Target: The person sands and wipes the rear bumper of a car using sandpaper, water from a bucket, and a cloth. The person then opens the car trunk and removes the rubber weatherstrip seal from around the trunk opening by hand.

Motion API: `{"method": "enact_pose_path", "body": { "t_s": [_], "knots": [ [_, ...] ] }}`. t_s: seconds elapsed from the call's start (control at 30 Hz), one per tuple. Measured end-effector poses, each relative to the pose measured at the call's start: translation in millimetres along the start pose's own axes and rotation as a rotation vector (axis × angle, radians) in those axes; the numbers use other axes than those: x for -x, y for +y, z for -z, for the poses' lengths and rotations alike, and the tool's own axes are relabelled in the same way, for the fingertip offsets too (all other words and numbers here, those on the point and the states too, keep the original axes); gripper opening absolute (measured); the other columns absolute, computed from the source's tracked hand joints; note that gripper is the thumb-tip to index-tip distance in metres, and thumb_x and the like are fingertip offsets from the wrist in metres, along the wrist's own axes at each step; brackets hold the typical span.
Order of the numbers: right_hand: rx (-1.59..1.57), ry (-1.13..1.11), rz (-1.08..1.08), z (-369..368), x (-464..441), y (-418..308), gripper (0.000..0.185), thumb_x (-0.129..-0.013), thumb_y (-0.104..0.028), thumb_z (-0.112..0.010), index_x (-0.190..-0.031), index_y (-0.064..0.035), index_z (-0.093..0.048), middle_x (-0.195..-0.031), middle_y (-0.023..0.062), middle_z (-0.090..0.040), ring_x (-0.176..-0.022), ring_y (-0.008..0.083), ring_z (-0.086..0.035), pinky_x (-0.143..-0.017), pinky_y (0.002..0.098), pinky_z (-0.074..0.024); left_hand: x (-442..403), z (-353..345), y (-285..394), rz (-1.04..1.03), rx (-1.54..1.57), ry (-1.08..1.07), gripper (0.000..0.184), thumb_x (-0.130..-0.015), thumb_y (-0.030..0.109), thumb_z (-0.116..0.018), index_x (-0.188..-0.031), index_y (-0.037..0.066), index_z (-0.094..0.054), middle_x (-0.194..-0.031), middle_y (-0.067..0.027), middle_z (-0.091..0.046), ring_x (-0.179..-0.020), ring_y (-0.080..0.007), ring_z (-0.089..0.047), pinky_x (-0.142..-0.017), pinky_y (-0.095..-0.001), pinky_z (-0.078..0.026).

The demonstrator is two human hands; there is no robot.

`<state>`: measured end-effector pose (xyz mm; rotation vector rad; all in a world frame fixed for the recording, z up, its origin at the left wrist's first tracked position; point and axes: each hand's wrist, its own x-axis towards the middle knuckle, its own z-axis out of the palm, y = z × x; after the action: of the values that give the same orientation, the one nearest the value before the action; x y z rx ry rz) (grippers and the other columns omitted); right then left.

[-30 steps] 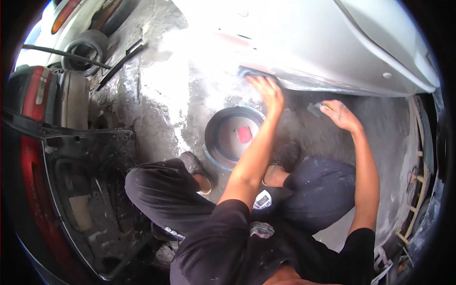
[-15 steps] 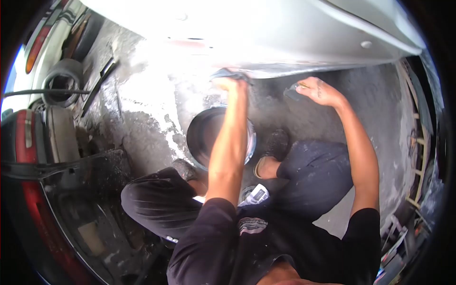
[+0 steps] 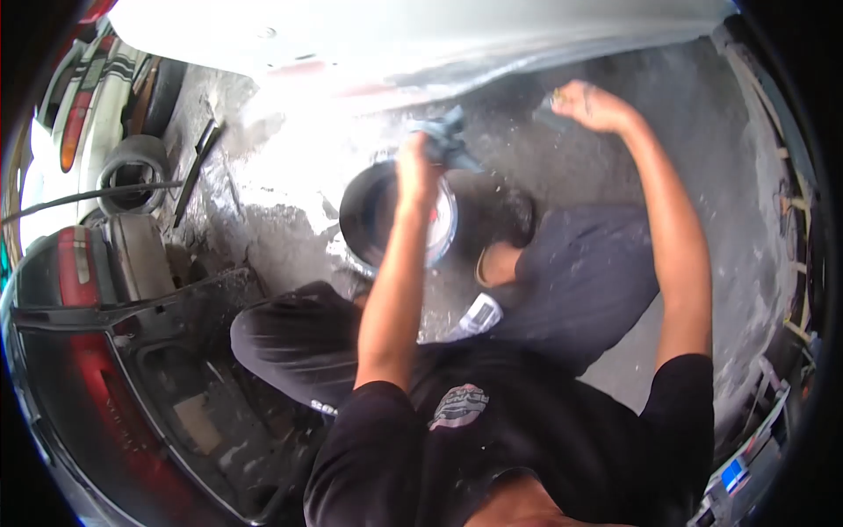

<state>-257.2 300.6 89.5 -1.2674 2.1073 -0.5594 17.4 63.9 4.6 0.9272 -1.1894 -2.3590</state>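
Note:
My left hand (image 3: 417,165) is closed on a crumpled blue-grey cloth (image 3: 446,140), which hangs loose and is blurred by motion. Both are over the far rim of a round dark bucket (image 3: 362,195) on the floor, and small drops or specks show beneath the cloth. My right hand (image 3: 597,105), out to the right above the floor, pinches a thin, flat grey piece (image 3: 551,112) whose kind is too blurred to make out. Ahead of both hands runs the lower edge of a white car body panel (image 3: 395,44), apart from them.
A black and red tail-light panel (image 3: 83,351) lies at the left, near a tire-like ring (image 3: 132,171) and a dark bar (image 3: 200,167). A white labelled item (image 3: 481,314) sits between my legs. Clutter lines the right edge.
My left hand with the cloth has come away from the panel's lower edge to above the bucket. My right hand still holds the grey piece. The view has shifted somewhat.

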Motion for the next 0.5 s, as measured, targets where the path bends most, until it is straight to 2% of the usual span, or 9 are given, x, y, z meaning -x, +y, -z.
{"method": "enact_pose_path", "body": {
  "t_s": [0.07, 0.13, 0.17, 0.2, 0.23, 0.27, 0.33, 0.4, 0.5],
  "knots": [
    [0.09, 0.04, -0.045, 6.5, 4.5, -14.3, 0.04, -0.1, -0.036, -0.057, -0.087, 0.0012, -0.055, -0.07, 0.017, -0.055, -0.068, 0.0261, -0.052, -0.068, 0.0457, -0.0438, 31.2, 39.5, 27.1, -0.069, -0.256, 0.086, 0.027, -0.098, 0.03, -0.06, -0.103, 0.005, -0.069, -0.101, -0.0093, -0.069, -0.09, -0.0217, -0.067, -0.075, -0.0397, -0.056],
    [0.031, 0.089, -0.079, 9.2, 7.2, -28.2, 0.04, -0.1, -0.037, -0.056, -0.088, 0.0009, -0.058, -0.074, 0.0185, -0.06, -0.069, 0.0287, -0.056, -0.069, 0.0462, -0.046, 24.7, 109.5, 13.6, -0.054, -0.701, 0.077, 0.026, -0.094, 0.026, -0.065, -0.096, 0.001, -0.07, -0.09, -0.0071, -0.069, -0.085, -0.0179, -0.065, -0.068, -0.0347, -0.054],
    [0.071, 0.095, 0.035, 9.0, 8.0, -28.2, 0.039, -0.101, -0.037, -0.056, -0.091, 0.0005, -0.061, -0.079, 0.0193, -0.063, -0.073, 0.0323, -0.059, -0.073, 0.0468, -0.0478, 24.4, 133.0, 9.9, 0.142, -0.855, 0.028, 0.031, -0.093, 0.027, -0.065, -0.101, -0.003, -0.07, -0.085, -0.0074, -0.069, -0.08, -0.0148, -0.064, -0.063, -0.0335, -0.051],
    [0.134, 0.125, 0.143, 11.9, 5.2, -25.5, 0.04, -0.102, -0.038, -0.055, -0.095, 0.0001, -0.064, -0.084, 0.0201, -0.065, -0.078, 0.0359, -0.063, -0.077, 0.0475, -0.0496, -7.2, 198.6, -33.3, 0.031, -1.055, -0.116, 0.036, -0.09, 0.028, -0.067, -0.105, -0.005, -0.071, -0.093, -0.0167, -0.074, -0.085, -0.0246, -0.071, -0.071, -0.0382, -0.056],
    [0.191, 0.098, 0.113, 14.1, 6.1, -34.6, 0.039, -0.102, -0.037, -0.054, -0.098, -0.0014, -0.067, -0.091, 0.0218, -0.068, -0.086, 0.0392, -0.065, -0.081, 0.0488, -0.0514, -24.0, 196.3, -65.1, 0.1, -1.607, 0.038, 0.051, -0.086, 0.033, -0.07, -0.117, -0.007, -0.068, -0.111, -0.0256, -0.074, -0.105, -0.0372, -0.073, -0.089, -0.045, -0.059],
    [0.245, 0.072, 0.074, 11.8, 7.2, -42.9, 0.038, -0.103, -0.037, -0.053, -0.101, -0.0028, -0.07, -0.098, 0.0235, -0.07, -0.093, 0.0426, -0.067, -0.085, 0.0501, -0.0532, -5.3, 168.6, -66.0, 0.103, -1.683, 0.072, 0.067, -0.085, 0.035, -0.069, -0.135, -0.007, -0.056, -0.125, -0.0306, -0.068, -0.121, -0.0444, -0.066, -0.103, -0.0489, -0.053],
    [0.235, 0.01, -0.04, 6.9, 10.1, -56.8, 0.039, -0.105, -0.034, -0.05, -0.115, -0.004, -0.072, -0.108, 0.0235, -0.072, -0.101, 0.042, -0.069, -0.09, 0.0496, -0.055, -35.2, 234.4, -148.6, 0.125, -1.825, -0.124, 0.073, -0.088, 0.028, -0.062, -0.149, -0.006, -0.041, -0.127, -0.0298, -0.067, -0.119, -0.0447, -0.066, -0.103, -0.0499, -0.053],
    [0.255, 0.077, 0.018, -9.6, 9.7, -53.9, 0.037, -0.104, -0.032, -0.051, -0.116, -0.0041, -0.072, -0.109, 0.0224, -0.073, -0.101, 0.0415, -0.069, -0.089, 0.0503, -0.0545, -24.2, 228.0, -160.3, 0.078, -1.82, -0.297, 0.063, -0.088, 0.026, -0.061, -0.144, 0.0, -0.049, -0.119, -0.027, -0.071, -0.11, -0.0445, -0.069, -0.098, -0.0521, -0.053],
    [0.238, 0.035, -0.096, -21.7, 20.3, -88.8, 0.03, -0.095, -0.023, -0.059, -0.116, -0.0067, -0.073, -0.104, 0.0224, -0.073, -0.098, 0.0426, -0.069, -0.084, 0.0513, -0.0538, -25.9, 210.7, -138.6, -0.018, -1.829, -0.39, 0.043, -0.087, 0.022, -0.061, -0.127, 0.007, -0.067, -0.111, -0.0247, -0.074, -0.105, -0.0431, -0.071, -0.094, -0.0526, -0.055]
  ]
}}
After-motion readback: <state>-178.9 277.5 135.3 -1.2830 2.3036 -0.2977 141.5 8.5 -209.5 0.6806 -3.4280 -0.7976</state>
